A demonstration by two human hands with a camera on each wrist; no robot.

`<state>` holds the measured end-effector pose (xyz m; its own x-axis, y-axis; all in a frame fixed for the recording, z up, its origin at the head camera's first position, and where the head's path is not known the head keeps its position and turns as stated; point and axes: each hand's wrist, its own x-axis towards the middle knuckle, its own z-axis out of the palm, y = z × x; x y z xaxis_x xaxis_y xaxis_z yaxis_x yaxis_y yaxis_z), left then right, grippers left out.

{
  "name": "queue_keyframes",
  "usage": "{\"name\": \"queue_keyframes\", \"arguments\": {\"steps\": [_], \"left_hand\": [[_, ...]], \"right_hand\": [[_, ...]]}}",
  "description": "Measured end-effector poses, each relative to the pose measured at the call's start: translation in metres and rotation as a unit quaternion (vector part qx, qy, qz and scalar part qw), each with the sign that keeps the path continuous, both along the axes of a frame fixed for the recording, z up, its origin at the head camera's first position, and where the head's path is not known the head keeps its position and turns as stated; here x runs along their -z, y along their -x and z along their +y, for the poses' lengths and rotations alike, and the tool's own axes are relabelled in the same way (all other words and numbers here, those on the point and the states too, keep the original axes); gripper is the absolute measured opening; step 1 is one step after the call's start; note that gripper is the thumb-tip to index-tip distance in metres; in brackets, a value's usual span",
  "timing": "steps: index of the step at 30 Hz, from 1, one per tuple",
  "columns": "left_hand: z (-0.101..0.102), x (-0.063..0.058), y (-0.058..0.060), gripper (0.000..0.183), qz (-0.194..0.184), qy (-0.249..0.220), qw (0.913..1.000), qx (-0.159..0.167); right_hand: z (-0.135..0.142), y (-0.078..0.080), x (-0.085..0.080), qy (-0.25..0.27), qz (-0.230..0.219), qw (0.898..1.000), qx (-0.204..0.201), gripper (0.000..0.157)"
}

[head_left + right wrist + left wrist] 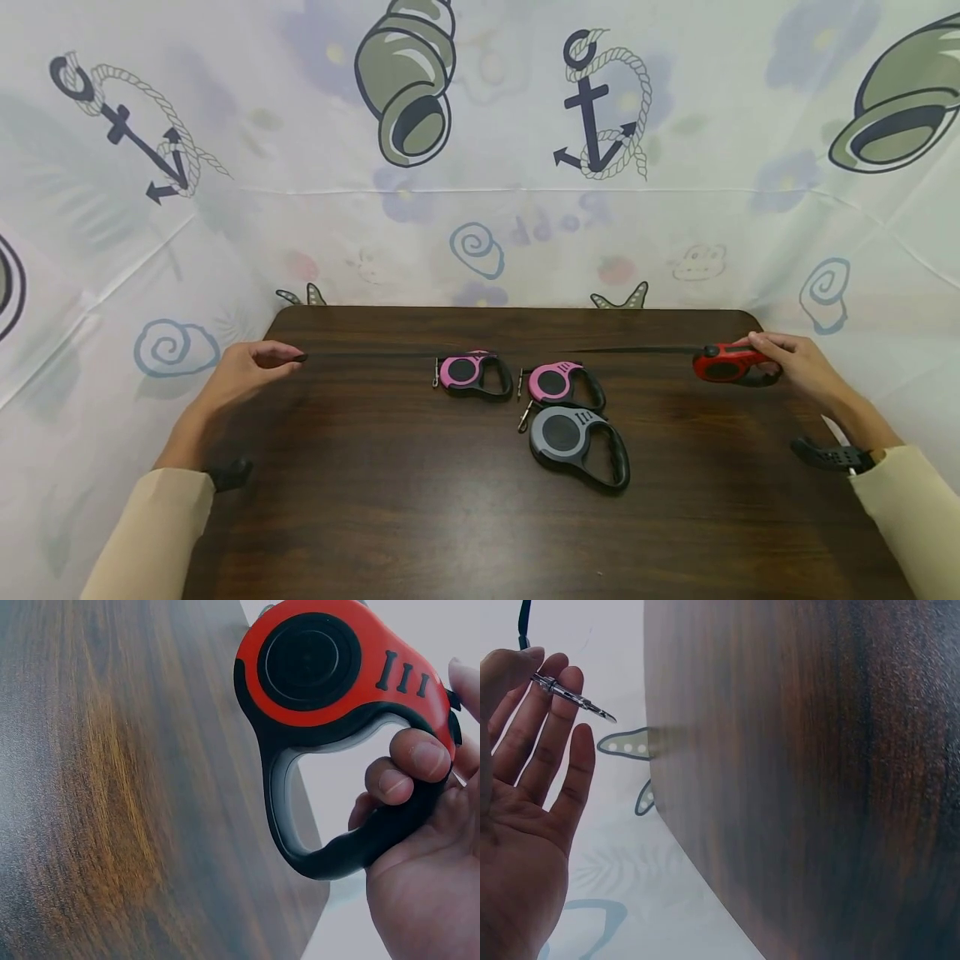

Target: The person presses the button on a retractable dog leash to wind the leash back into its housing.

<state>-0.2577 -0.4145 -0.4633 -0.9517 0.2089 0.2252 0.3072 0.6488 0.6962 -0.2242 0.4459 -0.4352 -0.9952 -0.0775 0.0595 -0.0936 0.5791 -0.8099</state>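
My right hand (806, 367) grips the black handle of a red retractable dog leash (726, 363) at the table's right side; in the right wrist view, fingers curl through the handle loop. A thin dark strap (637, 350) runs leftward from its casing, behind the other leashes. At the far left, my left hand (243, 375) pinches the strap's end between thumb and finger. The left wrist view shows a silver metal clip (574, 697) hanging from that pinch, the other fingers loosely extended. Between the hands lie two pink-and-black leashes (459, 372) and a larger grey-and-black leash (561, 430).
The dark wooden table (375, 500) has rounded far corners. A patterned white cloth (525, 108) with anchors and shells hangs behind it and at both sides. Small metal clips (525, 417) lie beside the resting leashes.
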Motion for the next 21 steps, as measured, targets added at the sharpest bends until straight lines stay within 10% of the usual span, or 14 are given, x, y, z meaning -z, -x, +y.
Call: {"name": "queue_keyframes", "arguments": {"steps": [21], "left_hand": [[0.0015, -0.0071, -0.0061, 0.022, -0.025, 0.003, 0.9996, -0.009]], "right_hand": [[0.0072, 0.0001, 0.0053, -0.018, -0.019, 0.999, 0.02, 0.032]]}}
